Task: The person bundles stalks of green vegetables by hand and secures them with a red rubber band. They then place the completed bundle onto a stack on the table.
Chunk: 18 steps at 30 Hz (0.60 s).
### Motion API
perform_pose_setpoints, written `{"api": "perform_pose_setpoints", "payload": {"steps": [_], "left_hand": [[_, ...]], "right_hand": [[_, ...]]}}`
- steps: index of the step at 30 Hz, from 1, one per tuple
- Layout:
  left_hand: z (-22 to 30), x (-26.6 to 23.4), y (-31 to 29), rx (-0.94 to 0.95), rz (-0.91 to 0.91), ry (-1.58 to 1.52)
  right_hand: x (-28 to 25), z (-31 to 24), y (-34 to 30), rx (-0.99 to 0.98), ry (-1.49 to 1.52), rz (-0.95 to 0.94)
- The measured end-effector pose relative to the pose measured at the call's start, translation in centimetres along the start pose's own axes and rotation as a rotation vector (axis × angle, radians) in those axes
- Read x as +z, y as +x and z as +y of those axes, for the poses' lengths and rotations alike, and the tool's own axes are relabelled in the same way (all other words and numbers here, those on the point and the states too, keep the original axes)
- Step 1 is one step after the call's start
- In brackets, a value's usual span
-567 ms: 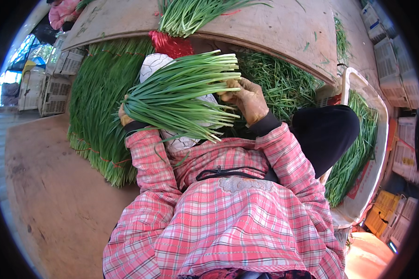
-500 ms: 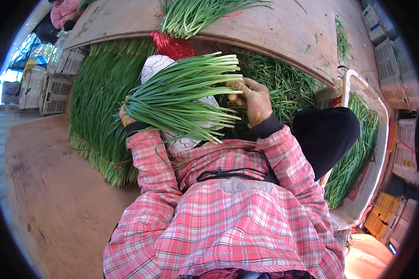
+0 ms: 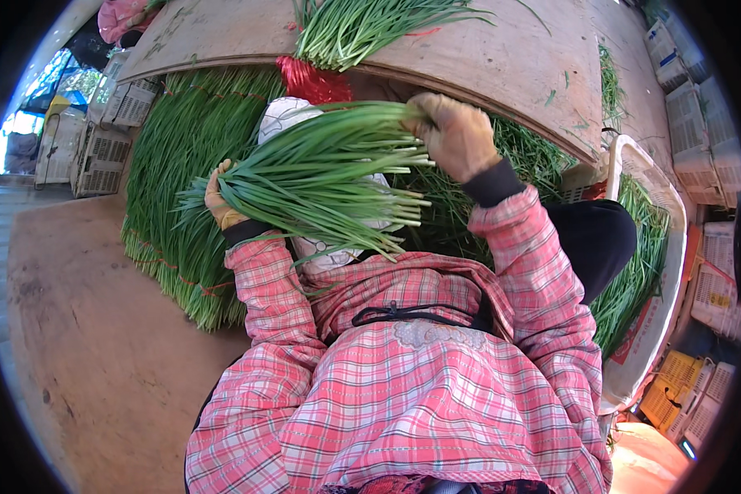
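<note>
My left hand (image 3: pixel 224 198), in a tan glove, is wrapped round the leafy part of a bunch of garlic chives (image 3: pixel 313 177), and leaf tips stick out beyond it to the left. The pale stalk ends fan out to the right over my lap. At the bunch's upper right, my gloved right hand (image 3: pixel 457 136) is closed on several chives along the top edge, which stretch up toward it. A white patterned cloth (image 3: pixel 284 117) covers my leg beneath the bunch.
Tied chive bundles (image 3: pixel 193 189) lie at left. Ahead is a wooden board (image 3: pixel 502 62) with loose chives (image 3: pixel 362 33) and red ties (image 3: pixel 313 80) at its edge. Loose greens fill a white crate (image 3: pixel 675 239) at right. Stacked crates (image 3: pixel 692 123) stand beyond; another person's pink sleeve (image 3: pixel 117 18) shows far left.
My right hand has risen and turned, drawing the bunch's upper chives up and right. Around the bunch, my left hand has shifted, and leaf tips now show past it.
</note>
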<state>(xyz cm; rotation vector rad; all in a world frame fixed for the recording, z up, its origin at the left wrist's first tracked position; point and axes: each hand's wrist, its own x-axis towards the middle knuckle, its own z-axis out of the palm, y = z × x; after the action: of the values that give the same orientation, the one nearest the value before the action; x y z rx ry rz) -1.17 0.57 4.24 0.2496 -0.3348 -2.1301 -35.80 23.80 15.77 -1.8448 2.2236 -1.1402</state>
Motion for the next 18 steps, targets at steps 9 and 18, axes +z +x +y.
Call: {"api": "perform_pose_setpoints", "payload": {"steps": [9,18], "left_hand": [[0.0,-2.3,-0.7,-0.002,0.196,0.452],[-2.3,-2.1,-1.8,0.212,0.084,1.248]], "right_hand": [[-1.0,4.3,0.0,0.595,0.696,0.183],[0.9,1.2,-1.9,0.549,0.841,-0.15]]}}
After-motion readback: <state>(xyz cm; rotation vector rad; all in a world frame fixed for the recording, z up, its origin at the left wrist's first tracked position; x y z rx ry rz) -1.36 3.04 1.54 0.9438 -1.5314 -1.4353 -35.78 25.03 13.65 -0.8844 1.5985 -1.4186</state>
